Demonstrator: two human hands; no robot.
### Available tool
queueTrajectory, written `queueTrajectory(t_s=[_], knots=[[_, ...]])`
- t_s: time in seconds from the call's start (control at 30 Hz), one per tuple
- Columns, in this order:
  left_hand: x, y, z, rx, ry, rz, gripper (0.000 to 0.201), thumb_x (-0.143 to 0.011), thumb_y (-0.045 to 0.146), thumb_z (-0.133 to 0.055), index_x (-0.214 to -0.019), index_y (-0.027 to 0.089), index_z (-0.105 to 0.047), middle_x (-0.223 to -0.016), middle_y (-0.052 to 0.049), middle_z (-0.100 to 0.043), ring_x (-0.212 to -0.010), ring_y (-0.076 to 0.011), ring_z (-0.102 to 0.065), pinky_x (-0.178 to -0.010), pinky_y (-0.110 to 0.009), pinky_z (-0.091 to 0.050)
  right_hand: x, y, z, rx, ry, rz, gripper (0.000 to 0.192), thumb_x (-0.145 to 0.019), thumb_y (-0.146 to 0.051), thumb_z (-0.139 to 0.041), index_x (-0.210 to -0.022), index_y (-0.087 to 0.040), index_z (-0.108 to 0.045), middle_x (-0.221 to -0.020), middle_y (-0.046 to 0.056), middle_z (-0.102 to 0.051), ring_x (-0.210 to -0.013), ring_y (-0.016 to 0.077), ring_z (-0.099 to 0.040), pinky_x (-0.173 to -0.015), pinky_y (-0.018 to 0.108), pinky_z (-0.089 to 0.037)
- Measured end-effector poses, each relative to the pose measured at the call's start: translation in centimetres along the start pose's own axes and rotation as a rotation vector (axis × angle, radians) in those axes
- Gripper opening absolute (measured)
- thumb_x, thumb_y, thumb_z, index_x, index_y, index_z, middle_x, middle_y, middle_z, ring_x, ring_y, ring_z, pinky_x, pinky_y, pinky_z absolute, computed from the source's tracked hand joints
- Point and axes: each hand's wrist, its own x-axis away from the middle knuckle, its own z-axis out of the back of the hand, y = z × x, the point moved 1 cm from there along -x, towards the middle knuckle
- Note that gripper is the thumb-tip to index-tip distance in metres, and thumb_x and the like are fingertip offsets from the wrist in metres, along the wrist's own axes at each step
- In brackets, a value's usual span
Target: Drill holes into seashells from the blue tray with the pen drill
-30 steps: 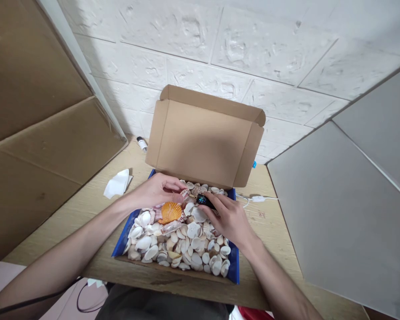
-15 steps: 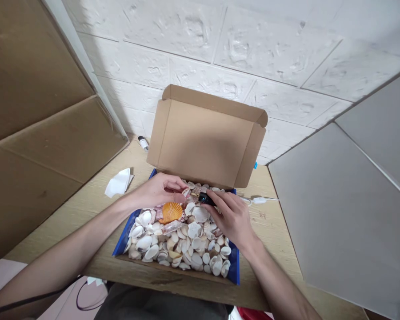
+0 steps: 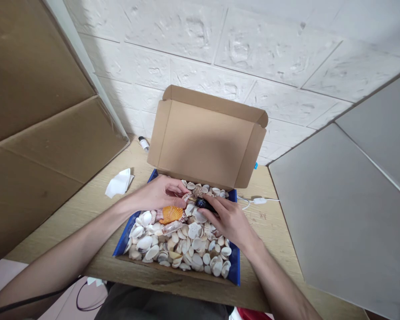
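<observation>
Head view. The left hand (image 3: 156, 194) pinches a small pinkish shell (image 3: 186, 196) between thumb and fingertips, just above the shell pile (image 3: 186, 242) in the blue-sided cardboard box (image 3: 234, 273). The right hand (image 3: 228, 220) is closed around a small black tool (image 3: 202, 203), apparently a pen-like device, its tip just beside the pinched shell. An orange scallop shell (image 3: 171, 214) lies directly below the left fingers. Behind both hands stands the box lid (image 3: 205, 140). Left of the left wrist lies a crumpled tissue (image 3: 119, 183).
</observation>
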Motion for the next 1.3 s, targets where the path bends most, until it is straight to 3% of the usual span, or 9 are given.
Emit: queueTrajectory(t_s=[0.37, 0.6, 0.87, 1.1, 1.3], knots=[[-0.1, 0.2, -0.2, -0.029, 0.075, -0.038, 0.021, -0.073, 0.023, -0.075, -0.089, 0.012, -0.067, -0.083, -0.003, -0.073, -0.076, -0.0164, -0.065, -0.074, -0.029, -0.051, -0.1, 0.1, -0.1, -0.012, -0.012, 0.054, 0.043, -0.094, -0.040, -0.050, -0.128, -0.014, -0.052, -0.091, 0.008, -0.071, -0.079, 0.0181, -0.069, -0.069, 0.029, -0.058], [-0.2, 0.2, -0.1, -0.047, 0.141, -0.060, 0.025, -0.078, 0.025, -0.072, -0.100, 0.012, -0.068, -0.096, -0.007, -0.075, -0.088, -0.0198, -0.068, -0.085, -0.033, -0.051, -0.1, 0.2, -0.3, 0.025, 0.054, 0.018, 0.037, -0.095, -0.035, -0.050, -0.125, -0.014, -0.054, -0.095, 0.010, -0.071, -0.084, 0.0185, -0.069, -0.073, 0.029, -0.058], [-0.6, 0.3, 0.7, -0.049, 0.294, -0.116, 0.035, -0.081, 0.038, -0.070, -0.104, 0.013, -0.065, -0.107, -0.010, -0.072, -0.099, -0.0223, -0.067, -0.093, -0.037, -0.050, -0.2, 0.4, -0.4, 0.053, 0.157, -0.062, 0.032, -0.095, -0.032, -0.051, -0.120, -0.014, -0.058, -0.088, 0.009, -0.070, -0.073, 0.0187, -0.069, -0.064, 0.028, -0.056], [-0.7, -0.6, 0.8, 0.004, 0.248, -0.115, 0.039, -0.084, 0.039, -0.067, -0.114, 0.014, -0.065, -0.118, -0.012, -0.070, -0.111, -0.0238, -0.065, -0.099, -0.038, -0.048, -0.1, 0.4, -0.4, 0.044, 0.172, -0.067, 0.031, -0.094, -0.033, -0.052, -0.117, -0.013, -0.059, -0.088, 0.009, -0.071, -0.073, 0.0184, -0.069, -0.063, 0.028, -0.056], [-0.6, -0.2, 0.6, 0.008, 0.207, -0.131, 0.033, -0.086, 0.031, -0.065, -0.113, 0.012, -0.066, -0.118, -0.012, -0.070, -0.110, -0.0224, -0.065, -0.100, -0.036, -0.048, -0.2, 0.3, -0.2, 0.044, 0.160, -0.076, 0.031, -0.094, -0.032, -0.052, -0.118, -0.012, -0.060, -0.089, 0.010, -0.071, -0.073, 0.0179, -0.069, -0.064, 0.027, -0.055]])
